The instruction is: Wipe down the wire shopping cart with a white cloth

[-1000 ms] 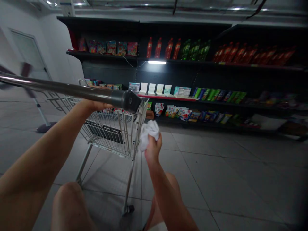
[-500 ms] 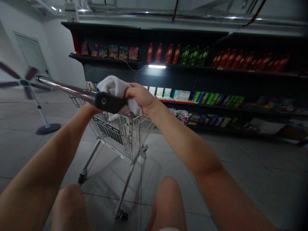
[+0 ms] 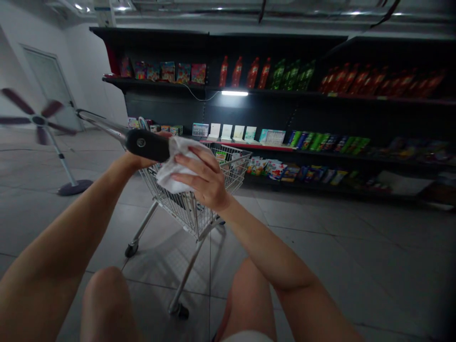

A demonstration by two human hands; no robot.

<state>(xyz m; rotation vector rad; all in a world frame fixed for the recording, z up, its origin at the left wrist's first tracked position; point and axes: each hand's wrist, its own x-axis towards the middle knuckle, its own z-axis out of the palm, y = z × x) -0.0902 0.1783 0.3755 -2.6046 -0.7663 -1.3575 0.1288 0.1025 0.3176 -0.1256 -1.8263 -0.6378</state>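
A shopping cart (image 3: 194,221) stands before me, its bar handle (image 3: 103,124) ending in a black plastic end piece (image 3: 147,144). My right hand (image 3: 208,178) is closed on a white cloth (image 3: 178,164), pressing it against the right end of that black piece. The fingers bend over the cloth from the right. Beneath and behind the black piece is my left hand (image 3: 138,160), wrapped around it. A bit of that hand shows above the handle, but most of its fingers are hidden.
Beyond the cart, dark shelves (image 3: 160,107) hold red bottles (image 3: 237,71), green bottles (image 3: 292,75), cans (image 3: 320,142) and snack bags (image 3: 274,168). A standing fan (image 3: 39,121) is at the left on the tiled floor (image 3: 306,266). My knees are close below the cart.
The cloth has been drawn from over the top of the handle to its right end. My right hand has lowered and turned, now showing its back and fingers.
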